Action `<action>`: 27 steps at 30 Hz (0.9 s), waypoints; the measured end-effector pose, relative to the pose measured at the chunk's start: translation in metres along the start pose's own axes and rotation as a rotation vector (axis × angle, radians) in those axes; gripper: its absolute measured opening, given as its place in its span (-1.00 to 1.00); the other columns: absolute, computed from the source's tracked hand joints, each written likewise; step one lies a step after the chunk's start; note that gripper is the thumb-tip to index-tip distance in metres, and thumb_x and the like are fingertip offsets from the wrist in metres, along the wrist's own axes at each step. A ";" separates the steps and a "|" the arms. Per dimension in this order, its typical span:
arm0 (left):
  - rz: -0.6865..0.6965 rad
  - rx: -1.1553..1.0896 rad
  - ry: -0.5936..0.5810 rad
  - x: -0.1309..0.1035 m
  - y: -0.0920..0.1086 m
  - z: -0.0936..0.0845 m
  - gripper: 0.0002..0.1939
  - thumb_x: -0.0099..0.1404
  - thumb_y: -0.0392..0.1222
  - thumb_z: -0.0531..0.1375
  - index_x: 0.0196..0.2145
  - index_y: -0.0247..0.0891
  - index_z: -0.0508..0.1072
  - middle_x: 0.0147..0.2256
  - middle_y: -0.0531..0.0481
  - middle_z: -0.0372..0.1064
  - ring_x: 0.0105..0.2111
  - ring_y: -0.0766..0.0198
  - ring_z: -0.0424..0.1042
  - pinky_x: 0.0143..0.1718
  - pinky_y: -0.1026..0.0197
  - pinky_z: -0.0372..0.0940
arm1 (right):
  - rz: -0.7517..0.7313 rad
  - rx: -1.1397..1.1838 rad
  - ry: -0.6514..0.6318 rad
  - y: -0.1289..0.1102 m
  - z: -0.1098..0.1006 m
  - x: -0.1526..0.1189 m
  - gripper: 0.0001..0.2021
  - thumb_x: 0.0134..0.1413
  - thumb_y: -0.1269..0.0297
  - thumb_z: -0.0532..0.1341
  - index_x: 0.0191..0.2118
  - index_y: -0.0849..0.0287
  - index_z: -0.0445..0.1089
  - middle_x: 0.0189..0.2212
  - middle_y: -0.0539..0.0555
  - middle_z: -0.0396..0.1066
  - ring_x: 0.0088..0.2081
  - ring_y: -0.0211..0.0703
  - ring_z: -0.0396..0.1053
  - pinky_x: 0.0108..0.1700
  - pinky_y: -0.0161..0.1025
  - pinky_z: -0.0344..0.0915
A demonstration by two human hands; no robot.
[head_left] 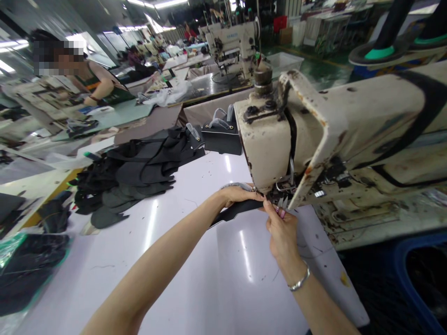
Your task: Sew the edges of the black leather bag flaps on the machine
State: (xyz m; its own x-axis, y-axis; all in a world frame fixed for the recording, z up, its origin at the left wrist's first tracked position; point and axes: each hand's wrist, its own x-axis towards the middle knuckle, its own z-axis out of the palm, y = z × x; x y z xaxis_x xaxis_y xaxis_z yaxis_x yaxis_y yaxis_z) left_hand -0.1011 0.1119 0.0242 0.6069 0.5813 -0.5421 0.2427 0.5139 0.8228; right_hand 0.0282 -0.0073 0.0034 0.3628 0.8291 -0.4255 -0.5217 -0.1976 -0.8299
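Note:
A cream sewing machine (267, 144) stands over the white table (195, 265). Under its head lies a black bag piece (232, 211) with a pale edge. My left hand (239, 194) is closed on this piece, its fingers reaching up to the needle area. Close by on the right, my right hand (282, 228) holds small scissors (282, 207) with pinkish handles, their blades pointing up. Its thumb and forefinger meet the end of the black piece near my left fingertips. The machine head hides the needle.
A heap of black cut pieces (143, 163) covers the back left. Black bags with wrapped handles (222, 139) stand behind the machine head. A plastic-wrapped black bundle (31, 270) lies at far left. A person (101, 83) sits at another machine. A blue bin (405, 260) is at lower right.

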 end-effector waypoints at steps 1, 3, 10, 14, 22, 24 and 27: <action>0.005 -0.001 0.009 -0.001 0.001 0.000 -0.59 -0.11 -0.13 0.58 -0.25 -0.15 0.68 -0.31 0.00 0.67 -0.15 0.05 0.64 -0.09 0.15 0.51 | -0.003 0.010 0.008 0.000 0.001 0.000 -0.37 -0.18 -0.09 0.52 -0.56 0.05 0.01 -0.64 -0.19 -0.06 -0.58 -0.39 -0.17 -0.60 -0.32 -0.18; 0.016 -0.012 0.028 -0.002 0.002 0.002 -0.60 -0.11 -0.12 0.58 -0.26 -0.14 0.68 -0.32 0.01 0.67 -0.17 0.05 0.64 -0.09 0.15 0.51 | -0.004 0.028 0.014 -0.001 0.003 0.000 -0.35 -0.20 -0.08 0.52 -0.55 0.04 -0.02 -0.64 -0.20 -0.07 -0.59 -0.40 -0.16 -0.60 -0.33 -0.17; 0.045 -0.090 0.082 -0.007 0.000 0.007 -0.56 -0.13 -0.07 0.59 -0.25 -0.17 0.67 -0.34 -0.03 0.66 -0.19 0.03 0.65 -0.18 0.18 0.52 | -0.019 0.046 0.037 0.000 0.007 0.002 -0.35 -0.20 -0.04 0.52 -0.57 0.03 -0.05 -0.65 -0.21 -0.09 -0.59 -0.40 -0.17 -0.59 -0.31 -0.20; 0.023 -0.110 0.237 -0.009 -0.005 0.011 -0.63 -0.15 -0.07 0.59 -0.35 -0.15 0.66 -0.43 -0.03 0.63 -0.29 0.06 0.64 -0.27 0.18 0.52 | -0.038 0.014 0.055 0.002 0.008 0.003 -0.38 -0.16 -0.03 0.50 -0.58 0.04 -0.03 -0.65 -0.20 -0.09 -0.57 -0.39 -0.17 -0.57 -0.30 -0.19; -0.089 -0.114 0.405 -0.023 -0.021 0.031 -0.53 0.00 0.16 0.51 -0.20 -0.14 0.65 -0.53 -0.03 0.56 -0.56 0.16 0.51 -0.64 0.28 0.32 | -0.093 -0.041 0.079 0.006 0.006 0.004 -0.42 -0.10 -0.01 0.46 -0.61 0.05 0.00 -0.65 -0.17 -0.04 -0.57 -0.36 -0.11 -0.56 -0.29 -0.15; -0.059 -0.181 0.443 -0.028 -0.027 0.043 -0.47 0.00 0.19 0.50 -0.13 -0.13 0.63 -0.50 -0.04 0.57 -0.57 0.15 0.50 -0.64 0.26 0.33 | -0.110 -0.064 0.083 0.006 0.004 0.004 -0.44 -0.10 -0.01 0.46 -0.62 0.06 0.02 -0.65 -0.17 -0.03 -0.57 -0.36 -0.11 -0.55 -0.28 -0.14; 0.044 -0.310 0.500 -0.033 -0.034 0.065 -0.40 0.07 0.20 0.46 0.01 -0.09 0.57 -0.45 -0.02 0.57 -0.55 0.17 0.51 -0.61 0.27 0.36 | -0.135 -0.092 0.066 0.006 0.000 0.006 -0.47 -0.09 -0.01 0.45 -0.63 0.07 0.08 -0.65 -0.15 0.00 -0.57 -0.35 -0.10 -0.55 -0.27 -0.11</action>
State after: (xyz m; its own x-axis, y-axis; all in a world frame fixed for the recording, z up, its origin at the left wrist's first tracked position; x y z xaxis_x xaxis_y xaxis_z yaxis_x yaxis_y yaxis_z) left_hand -0.0801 0.0346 0.0251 0.1624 0.7941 -0.5857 -0.0531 0.5997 0.7984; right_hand 0.0270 -0.0036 -0.0036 0.4768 0.8155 -0.3279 -0.3925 -0.1363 -0.9096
